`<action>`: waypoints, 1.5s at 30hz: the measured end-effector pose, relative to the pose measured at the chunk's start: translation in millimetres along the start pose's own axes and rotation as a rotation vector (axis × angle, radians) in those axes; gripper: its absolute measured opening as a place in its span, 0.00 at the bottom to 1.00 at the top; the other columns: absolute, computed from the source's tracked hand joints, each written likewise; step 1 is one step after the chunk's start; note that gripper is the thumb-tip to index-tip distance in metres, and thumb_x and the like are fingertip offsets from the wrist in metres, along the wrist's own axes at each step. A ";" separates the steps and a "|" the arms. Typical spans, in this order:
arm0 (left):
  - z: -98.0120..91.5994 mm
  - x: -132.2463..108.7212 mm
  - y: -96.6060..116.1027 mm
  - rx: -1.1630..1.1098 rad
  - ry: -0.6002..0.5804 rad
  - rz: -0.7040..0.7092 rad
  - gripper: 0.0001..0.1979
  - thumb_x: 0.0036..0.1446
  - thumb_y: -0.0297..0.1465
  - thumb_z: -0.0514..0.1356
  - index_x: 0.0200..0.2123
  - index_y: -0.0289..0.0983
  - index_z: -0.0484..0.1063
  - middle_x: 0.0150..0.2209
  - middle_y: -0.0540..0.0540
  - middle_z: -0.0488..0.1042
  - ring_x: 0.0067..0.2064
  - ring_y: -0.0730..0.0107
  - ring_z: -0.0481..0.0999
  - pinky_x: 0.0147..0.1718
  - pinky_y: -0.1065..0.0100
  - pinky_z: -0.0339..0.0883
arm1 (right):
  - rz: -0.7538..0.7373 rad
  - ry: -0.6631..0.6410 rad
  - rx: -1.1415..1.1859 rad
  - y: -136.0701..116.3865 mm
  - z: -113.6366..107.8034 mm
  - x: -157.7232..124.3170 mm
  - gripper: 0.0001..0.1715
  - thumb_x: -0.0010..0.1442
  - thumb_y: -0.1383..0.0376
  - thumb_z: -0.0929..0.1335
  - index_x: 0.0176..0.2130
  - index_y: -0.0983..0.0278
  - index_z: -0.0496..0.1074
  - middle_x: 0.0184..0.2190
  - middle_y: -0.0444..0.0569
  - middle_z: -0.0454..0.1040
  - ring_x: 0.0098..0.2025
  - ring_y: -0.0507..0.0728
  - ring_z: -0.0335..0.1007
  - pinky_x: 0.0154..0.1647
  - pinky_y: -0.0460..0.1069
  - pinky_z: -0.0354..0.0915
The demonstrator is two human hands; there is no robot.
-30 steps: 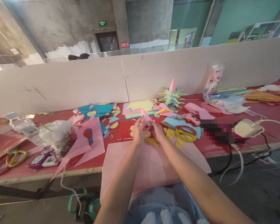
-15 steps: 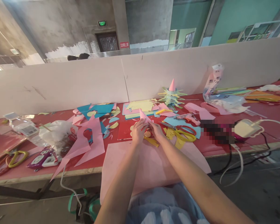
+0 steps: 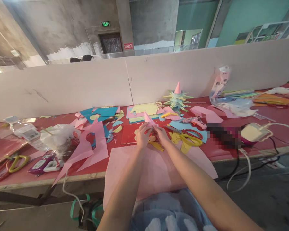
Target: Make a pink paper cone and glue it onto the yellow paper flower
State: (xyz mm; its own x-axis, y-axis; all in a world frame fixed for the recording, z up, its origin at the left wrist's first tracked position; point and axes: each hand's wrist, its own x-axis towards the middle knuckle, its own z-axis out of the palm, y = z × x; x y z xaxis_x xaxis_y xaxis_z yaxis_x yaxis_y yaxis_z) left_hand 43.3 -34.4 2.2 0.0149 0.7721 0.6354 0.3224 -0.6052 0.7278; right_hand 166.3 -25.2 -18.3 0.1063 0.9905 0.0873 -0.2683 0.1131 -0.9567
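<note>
A jagged cut sheet of pink paper (image 3: pixel 101 141) lies leftmost; then a flat red sheet (image 3: pixel 127 134); beside it, the bare left hand (image 3: pixel 143 136) pinches a pointed pink paper piece (image 3: pixel 148 118); the bare right hand (image 3: pixel 162 134) pinches its right edge; right of that lie red-and-yellow-handled scissors (image 3: pixel 186 138).

one left hand (image 3: pixel 143 137) and one right hand (image 3: pixel 163 136) share one pointed piece of pink paper (image 3: pixel 147 118). the table (image 3: pixel 216 151) bears one bottle (image 3: pixel 27 131), one glue gun (image 3: pixel 199 123), one charger (image 3: pixel 252 132), one pink cone (image 3: pixel 178 88) and at least two pairs of scissors (image 3: pixel 184 131). two wall signs (image 3: pixel 128 46) show.
</note>
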 end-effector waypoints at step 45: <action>1.0 2.2 0.7 -0.011 0.015 -0.121 0.17 0.57 0.30 0.59 0.51 0.46 0.69 0.52 0.46 0.70 0.53 0.65 0.69 0.53 0.61 0.63 | 0.059 -0.021 0.156 -16.2 5.9 -8.5 0.21 0.43 0.50 0.75 0.24 0.64 0.72 0.24 0.48 0.76 0.29 0.56 0.73 0.28 0.48 0.64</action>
State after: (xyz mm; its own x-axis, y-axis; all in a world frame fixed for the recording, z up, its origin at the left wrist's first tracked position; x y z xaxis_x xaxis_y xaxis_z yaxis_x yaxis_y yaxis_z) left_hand 44.5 -32.9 3.9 -0.0372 0.8368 0.5462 0.3104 -0.5099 0.8023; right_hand 164.1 -35.0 -1.9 0.0665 0.9970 0.0394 -0.4192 0.0638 -0.9057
